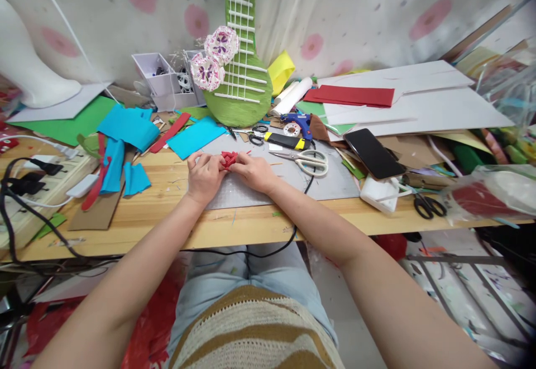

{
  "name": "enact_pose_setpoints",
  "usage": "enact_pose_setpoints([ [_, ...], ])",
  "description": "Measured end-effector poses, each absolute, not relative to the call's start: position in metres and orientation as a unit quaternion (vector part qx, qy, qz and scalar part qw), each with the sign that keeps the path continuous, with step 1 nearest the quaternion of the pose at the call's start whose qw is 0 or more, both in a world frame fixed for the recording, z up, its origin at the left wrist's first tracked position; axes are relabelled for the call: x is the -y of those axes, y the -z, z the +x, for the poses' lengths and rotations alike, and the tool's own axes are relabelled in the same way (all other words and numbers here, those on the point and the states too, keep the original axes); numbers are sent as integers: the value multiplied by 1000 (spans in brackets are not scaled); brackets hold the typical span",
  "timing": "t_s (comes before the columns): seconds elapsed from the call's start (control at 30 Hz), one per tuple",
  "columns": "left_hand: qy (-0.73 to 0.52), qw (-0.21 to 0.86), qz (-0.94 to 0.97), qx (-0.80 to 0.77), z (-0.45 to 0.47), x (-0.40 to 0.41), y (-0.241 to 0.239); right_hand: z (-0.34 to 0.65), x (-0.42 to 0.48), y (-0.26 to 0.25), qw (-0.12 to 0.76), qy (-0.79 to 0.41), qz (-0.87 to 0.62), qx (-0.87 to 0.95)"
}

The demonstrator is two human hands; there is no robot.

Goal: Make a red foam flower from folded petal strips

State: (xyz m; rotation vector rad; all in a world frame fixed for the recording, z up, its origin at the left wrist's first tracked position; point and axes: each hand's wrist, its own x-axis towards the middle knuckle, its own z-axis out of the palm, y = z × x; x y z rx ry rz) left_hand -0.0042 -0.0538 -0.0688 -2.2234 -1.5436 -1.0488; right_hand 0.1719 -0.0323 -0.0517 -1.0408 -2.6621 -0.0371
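Observation:
A small red folded foam piece (228,159) sits on the grey cutting mat (330,182) at the middle of the wooden table. My left hand (204,175) pinches its left side with closed fingers. From the right, my right hand (253,171) grips the same piece, fingers curled. Both forearms reach in from the bottom of the view.
White-handled scissors (309,161), a yellow utility knife (286,141) and a blue glue gun (298,121) lie just behind. A black phone (373,153) rests to the right, black scissors (429,205) near the front edge. Blue foam scraps (128,134), a power strip (37,187) and a green paper guitar (244,78) stand left and behind.

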Motion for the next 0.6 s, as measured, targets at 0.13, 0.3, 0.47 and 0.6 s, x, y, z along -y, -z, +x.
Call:
enact_pose_setpoints([
  [0.13, 348, 132, -758, 535, -6, 54, 67, 171, 34, 46, 138, 17, -362, 922],
  [0.3, 357, 151, -723, 572, -14, 52, 65, 187, 35, 36, 153, 29, -382, 911],
  [0.47, 346, 125, -701, 611, -25, 53, 59, 214, 28, 26, 155, 19, -435, 887],
  [0.6, 360, 75, -643, 671, -34, 62, 51, 222, 23, 24, 183, -2, -462, 868],
])
